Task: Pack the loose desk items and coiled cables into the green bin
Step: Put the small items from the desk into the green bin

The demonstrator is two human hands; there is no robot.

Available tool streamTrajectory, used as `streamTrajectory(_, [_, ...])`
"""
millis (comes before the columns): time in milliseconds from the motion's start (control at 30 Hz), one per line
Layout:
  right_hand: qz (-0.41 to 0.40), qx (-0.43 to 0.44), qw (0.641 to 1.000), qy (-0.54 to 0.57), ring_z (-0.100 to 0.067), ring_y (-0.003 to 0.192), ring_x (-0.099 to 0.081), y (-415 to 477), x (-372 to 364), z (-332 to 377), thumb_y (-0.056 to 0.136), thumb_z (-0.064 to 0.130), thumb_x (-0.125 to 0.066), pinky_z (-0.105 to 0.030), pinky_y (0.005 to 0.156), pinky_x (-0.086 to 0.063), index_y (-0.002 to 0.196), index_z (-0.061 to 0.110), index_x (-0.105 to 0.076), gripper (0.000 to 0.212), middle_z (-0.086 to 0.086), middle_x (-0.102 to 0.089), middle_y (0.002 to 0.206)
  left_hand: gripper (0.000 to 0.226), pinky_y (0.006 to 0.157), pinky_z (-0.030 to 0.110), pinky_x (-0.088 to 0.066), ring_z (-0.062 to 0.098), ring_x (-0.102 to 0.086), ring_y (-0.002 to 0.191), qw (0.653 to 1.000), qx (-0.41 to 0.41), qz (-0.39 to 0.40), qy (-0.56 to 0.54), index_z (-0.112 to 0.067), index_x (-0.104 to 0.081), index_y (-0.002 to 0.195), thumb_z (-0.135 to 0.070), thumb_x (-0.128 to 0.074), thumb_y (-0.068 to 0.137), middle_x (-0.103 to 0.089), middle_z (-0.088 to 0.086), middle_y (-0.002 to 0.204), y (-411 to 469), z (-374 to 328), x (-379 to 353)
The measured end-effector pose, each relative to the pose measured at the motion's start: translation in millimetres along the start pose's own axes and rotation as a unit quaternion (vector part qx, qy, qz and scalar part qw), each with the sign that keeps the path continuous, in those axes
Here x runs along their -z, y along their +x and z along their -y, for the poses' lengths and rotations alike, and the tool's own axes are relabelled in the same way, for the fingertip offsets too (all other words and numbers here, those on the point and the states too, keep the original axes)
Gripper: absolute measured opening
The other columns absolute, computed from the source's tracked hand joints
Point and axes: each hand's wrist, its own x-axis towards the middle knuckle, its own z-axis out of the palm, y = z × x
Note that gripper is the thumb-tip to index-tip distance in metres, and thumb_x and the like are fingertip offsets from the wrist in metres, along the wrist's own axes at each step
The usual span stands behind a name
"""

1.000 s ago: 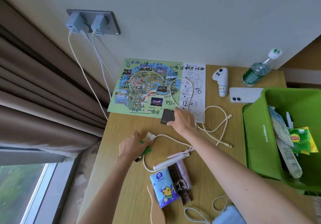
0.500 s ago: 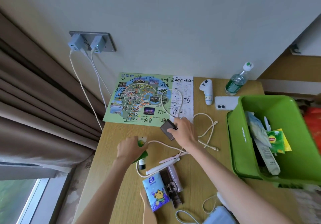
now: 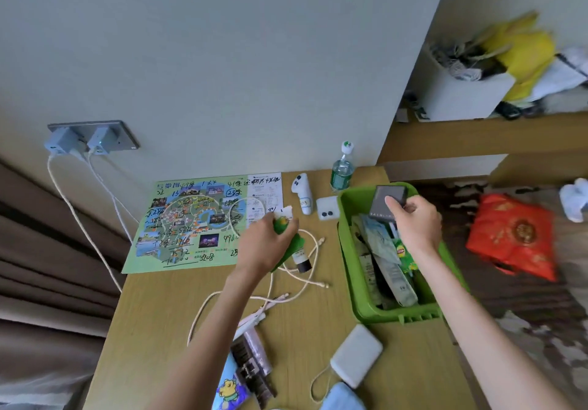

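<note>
Right hand (image 3: 413, 221) pinches a flat dark box (image 3: 389, 201) over the far end of the green bin (image 3: 346, 250). Left hand (image 3: 267, 247) is curled round a green tube (image 3: 297, 244) over the bench (image 3: 159, 314). The tube's long axis is diagonal, dark cap pointing down-right. Risks: the cap snags the white cables (image 3: 313, 250), or the box clips the rim and falls outside.

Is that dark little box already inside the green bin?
Not yet: the right hand grips the dark box, held up over the green bin's far end.
</note>
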Motion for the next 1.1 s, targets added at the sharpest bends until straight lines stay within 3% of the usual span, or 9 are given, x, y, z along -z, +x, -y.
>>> streamTrajectory(167, [0.085, -0.134, 0.987, 0.018, -0.021, 0.047, -0.045, 28.1, -19.9, -18.7, 0.087, 0.037, -0.067, -0.027, 0.046, -0.028, 0.05, 0.01, -0.045, 0.05, -0.003, -0.047, 0.049, 0.046, 0.051, 0.026, -0.042, 0.017, -0.059, 0.058, 0.999, -0.027, 0.008, 0.019, -0.019, -0.052, 0.073, -0.062, -0.047, 0.088, -0.06, 0.0, 0.062, 2.0, -33.5, -19.5])
streamTrajectory(267, [0.131, -0.247, 0.949, 0.144, -0.017, 0.04, -0.042, 31.7, -39.3, -29.9, 0.09, 0.023, -0.063, -0.022, 0.039, -0.033, 0.07, 0.005, -0.052, 0.03, -0.008, -0.052, 0.058, 0.044, 0.048, 0.024, -0.035, 0.011, -0.054, 0.054, 0.999, -0.031, 0.005, 0.024, -0.026, -0.043, 0.065, -0.064, -0.046, 0.087, -0.054, -0.007, 0.057, 2.4, -44.5, -26.2])
streamTrajectory(333, [0.18, -0.261, 0.94, 0.126, -0.018, 0.041, -0.044, 29.1, -47.2, -40.0, 0.091, 0.017, -0.06, -0.024, 0.039, -0.036, 0.091, 0.003, -0.054, 0.016, -0.009, -0.054, 0.06, 0.044, 0.047, 0.023, -0.031, 0.006, -0.051, 0.051, 0.999, -0.032, 0.006, 0.032, -0.027, -0.041, 0.064, -0.064, -0.046, 0.087, -0.052, -0.009, 0.056, 3.7, -49.1, -28.6])
streamTrajectory(400, [0.212, -0.231, 0.948, 0.055, -0.019, 0.043, -0.047, 25.1, -47.6, -49.0, 0.09, 0.013, -0.06, -0.024, 0.043, -0.038, 0.102, 0.009, -0.051, 0.015, -0.008, -0.055, 0.063, 0.042, 0.047, 0.023, -0.032, 0.005, -0.052, 0.052, 0.999, -0.033, 0.011, 0.033, -0.028, -0.041, 0.066, -0.063, -0.046, 0.088, -0.053, -0.009, 0.057, 6.8, -51.7, -31.3])
streamTrajectory(533, [0.19, -0.106, 0.971, -0.101, -0.02, 0.066, -0.056, 21.4, -29.4, -58.5, 0.088, 0.013, -0.065, -0.022, 0.043, -0.032, 0.112, 0.001, -0.045, 0.033, -0.01, -0.06, 0.101, 0.04, 0.048, 0.024, -0.035, 0.01, -0.055, 0.054, 0.999, -0.031, 0.018, 0.022, -0.027, -0.045, 0.066, -0.06, -0.048, 0.088, -0.055, -0.008, 0.058, 12.9, -59.5, -37.2])
streamTrajectory(667, [0.226, 0.057, 0.941, -0.245, -0.023, 0.08, -0.063, 13.7, 5.5, -60.5, 0.092, 0.023, -0.064, -0.021, 0.046, -0.03, 0.116, 0.006, -0.053, 0.031, -0.008, -0.064, 0.105, 0.047, 0.05, 0.028, -0.04, 0.02, -0.059, 0.059, 0.998, -0.044, 0.03, 0.023, -0.016, -0.054, 0.072, -0.06, -0.048, 0.088, -0.058, -0.002, 0.06, 17.7, -87.1, -52.0])
streamTrajectory(833, [0.126, 0.215, 0.953, -0.173, -0.013, 0.076, -0.063, 2.1, 48.2, -58.7, 0.093, 0.009, -0.058, -0.017, 0.054, -0.04, 0.105, 0.013, -0.063, 0.013, 0.003, -0.06, 0.108, 0.052, 0.057, 0.032, -0.048, 0.022, -0.057, 0.058, 0.996, -0.069, 0.042, 0.045, -0.017, -0.045, 0.067, -0.066, -0.043, 0.086, -0.056, -0.002, 0.061, 8.5, -133.4, -86.0])
streamTrajectory(967, [0.099, 0.216, 0.965, -0.109, -0.018, 0.074, -0.064, -7.7, 63.5, -70.4, 0.091, 0.002, -0.059, -0.035, 0.059, -0.053, 0.098, 0.01, -0.064, 0.011, -0.001, -0.062, 0.102, 0.056, 0.063, 0.034, -0.051, 0.027, -0.064, 0.07, 0.98, -0.073, 0.142, 0.114, -0.013, -0.047, 0.076, -0.067, -0.041, 0.089, -0.06, 0.004, 0.073, -8.6, -152.1, -121.7])
streamTrajectory(1100, [0.104, 0.21, 0.967, -0.097, -0.016, 0.07, -0.063, -18.7, 67.0, -83.0, 0.089, 0.0, -0.06, -0.034, 0.059, -0.052, 0.097, 0.008, -0.064, 0.012, -0.001, -0.062, 0.102, 0.043, 0.057, 0.034, -0.043, 0.026, -0.061, 0.072, 0.968, -0.093, 0.178, 0.15, -0.011, -0.043, 0.088, -0.054, -0.045, 0.095, -0.058, 0.005, 0.08, -22.0, -149.1, -138.4])
